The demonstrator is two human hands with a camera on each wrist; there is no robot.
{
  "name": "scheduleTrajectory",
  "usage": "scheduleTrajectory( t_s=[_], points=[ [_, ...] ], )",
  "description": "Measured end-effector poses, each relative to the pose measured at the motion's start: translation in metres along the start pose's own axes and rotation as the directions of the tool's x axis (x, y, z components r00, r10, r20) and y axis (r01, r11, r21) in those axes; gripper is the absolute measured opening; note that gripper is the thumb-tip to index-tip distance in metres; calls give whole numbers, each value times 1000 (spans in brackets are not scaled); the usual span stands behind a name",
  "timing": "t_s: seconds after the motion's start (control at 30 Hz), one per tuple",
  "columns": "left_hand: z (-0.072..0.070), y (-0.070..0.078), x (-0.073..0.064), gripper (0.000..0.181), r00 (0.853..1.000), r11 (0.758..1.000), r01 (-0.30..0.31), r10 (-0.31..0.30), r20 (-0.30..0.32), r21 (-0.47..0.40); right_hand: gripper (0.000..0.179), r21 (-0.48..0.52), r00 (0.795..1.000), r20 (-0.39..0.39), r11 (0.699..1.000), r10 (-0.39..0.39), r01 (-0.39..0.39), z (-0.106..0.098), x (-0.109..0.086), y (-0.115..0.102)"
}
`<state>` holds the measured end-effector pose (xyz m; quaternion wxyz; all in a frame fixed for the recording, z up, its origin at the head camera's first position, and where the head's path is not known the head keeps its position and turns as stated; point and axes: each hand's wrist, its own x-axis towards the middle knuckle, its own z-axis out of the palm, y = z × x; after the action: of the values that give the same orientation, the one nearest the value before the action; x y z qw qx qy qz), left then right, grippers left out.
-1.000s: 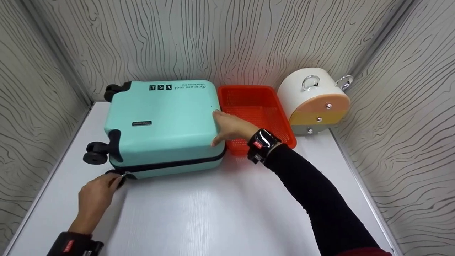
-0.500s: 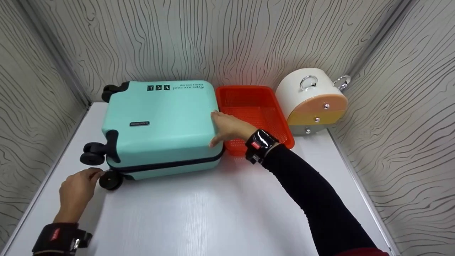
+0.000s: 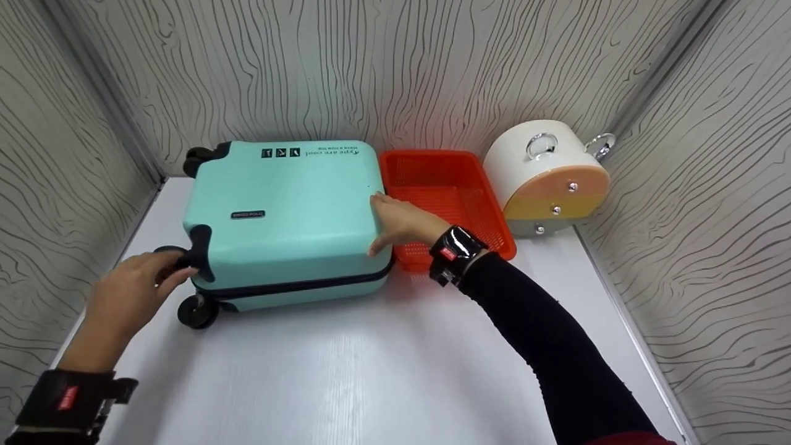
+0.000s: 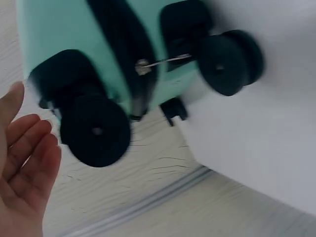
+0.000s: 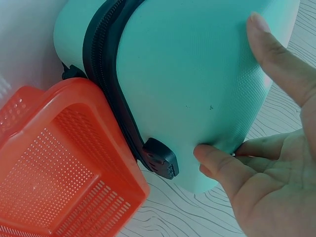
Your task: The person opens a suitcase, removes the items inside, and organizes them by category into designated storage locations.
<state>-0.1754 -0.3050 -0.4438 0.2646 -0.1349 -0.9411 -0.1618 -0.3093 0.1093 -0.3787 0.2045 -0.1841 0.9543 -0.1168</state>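
Steering from a distance, I have the right hand braced on the mint-green suitcase, thumb and fingers spread across the corner of its end and resting against the shell, while the left hand sits loosely curved, holding nothing, beside the upper wheel; whether its fingertips touch that wheel I cannot tell. The suitcase lies flat on the desk, wheels to the left, a red basket just beside its other end. The metal zip pull shows free of any fingers on the zip, between the upper wheel and the lower wheel. The step, as I judge it, is working the zip around this wheeled end: best to pinch the pull between thumb and forefinger, follow the line of the teeth rather than tug across it, keep knuckles clear of the wheels and let the right hand's steady push stop the case sliding. A second ago the left fingers were pinched at the near lower corner; now they have risen past the lower wheel and parted, while the right hand has scarcely shifted
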Motion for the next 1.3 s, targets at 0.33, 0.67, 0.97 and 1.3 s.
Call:
scheduleTrajectory(
  t_s=[0.33, 0.67, 0.97, 1.3],
  points=[
    [8, 10, 56, 63, 875, 996, -72, 91, 475, -59, 121, -29, 1000, 5, 999, -26, 26, -3, 1, 0],
    [9, 20, 39, 60, 899, 992, -125, 111, 423, 5, 117, -22, 998, 14, 997, -69, 70, -11, 11, 6],
    [8, 43, 19, 56, 924, 986, -167, 154, 351, 8, 98, 54, 996, -69, 996, -63, 67, -14, 27, 24],
    [9, 69, 13, 48, 902, 974, -203, 227, 368, -105, 70, 121, 954, -299, 992, -4, 42, -4, 42, 37]
  ],
)
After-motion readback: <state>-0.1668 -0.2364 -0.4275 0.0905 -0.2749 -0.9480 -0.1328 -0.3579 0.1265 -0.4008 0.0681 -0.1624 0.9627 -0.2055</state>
